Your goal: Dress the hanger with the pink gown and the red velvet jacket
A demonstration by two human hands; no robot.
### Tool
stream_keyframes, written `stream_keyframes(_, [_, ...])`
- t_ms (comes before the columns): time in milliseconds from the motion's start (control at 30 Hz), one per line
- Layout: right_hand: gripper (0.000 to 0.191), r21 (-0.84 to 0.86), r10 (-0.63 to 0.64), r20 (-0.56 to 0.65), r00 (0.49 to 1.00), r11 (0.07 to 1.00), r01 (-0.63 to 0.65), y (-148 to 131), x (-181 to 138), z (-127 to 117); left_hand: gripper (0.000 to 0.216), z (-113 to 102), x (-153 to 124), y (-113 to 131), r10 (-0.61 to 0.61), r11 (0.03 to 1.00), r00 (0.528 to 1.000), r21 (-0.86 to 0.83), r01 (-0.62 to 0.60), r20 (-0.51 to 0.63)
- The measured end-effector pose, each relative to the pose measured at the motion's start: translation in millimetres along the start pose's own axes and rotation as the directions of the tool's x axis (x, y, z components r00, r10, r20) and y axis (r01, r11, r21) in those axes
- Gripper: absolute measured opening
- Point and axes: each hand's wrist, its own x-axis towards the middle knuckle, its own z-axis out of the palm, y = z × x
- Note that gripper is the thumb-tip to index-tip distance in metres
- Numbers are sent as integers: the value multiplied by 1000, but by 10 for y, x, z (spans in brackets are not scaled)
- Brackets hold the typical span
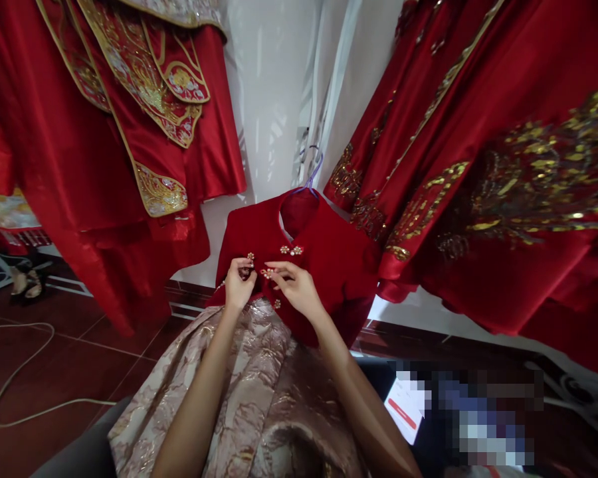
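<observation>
In front of me a red jacket (346,269) hangs on a purple hanger (311,178), its collar open at the top. Flower-shaped ornamental fasteners (292,250) sit near the neck, and another lies lower on the front. My left hand (239,287) is closed in a pinch at the left front edge, next to a flower fastener (250,257). Between the thumb and fingertips of my right hand (299,289) is a beaded ornamental fastener (268,273). The two hands are a short gap apart. Below them spreads a pale pink-gold brocade fabric (249,345).
Embroidered red garments (169,133) hang on the left, and a sequined red garment (518,265) hangs close on the right. A white cable (22,325) curves over the dark tiled floor, near high-heeled shoes (24,285). A lit screen (406,405) lies at lower right beside a blurred-out patch.
</observation>
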Motion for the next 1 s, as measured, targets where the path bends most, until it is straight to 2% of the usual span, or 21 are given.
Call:
stream_keyframes(167, [22, -245, -48, -119, 992, 969, 17, 128, 284, 138, 25, 8, 86, 16, -27, 998, 998, -56, 30, 57])
stream_keyframes(300, [22, -335, -20, -168, 986, 941, -38, 159, 346, 201, 21, -6, 158, 17, -71, 990, 995, -117, 78, 63])
stream_keyframes(500, [19, -398, -27, -204, 979, 916, -58, 139, 336, 268, 22, -35, 189, 57, -127, 977, 987, -158, 141, 96])
stream_keyframes(633, [18, -438, -27, -219, 975, 896, -74, 118, 331, 324, 26, -49, 184, 50, -102, 981, 990, -155, 116, 99])
stream_keyframes(1000, [18, -429, -63, -253, 965, 902, -53, 146, 330, 385, 23, -156, 166, 135, -34, 999, 993, 44, 29, 109])
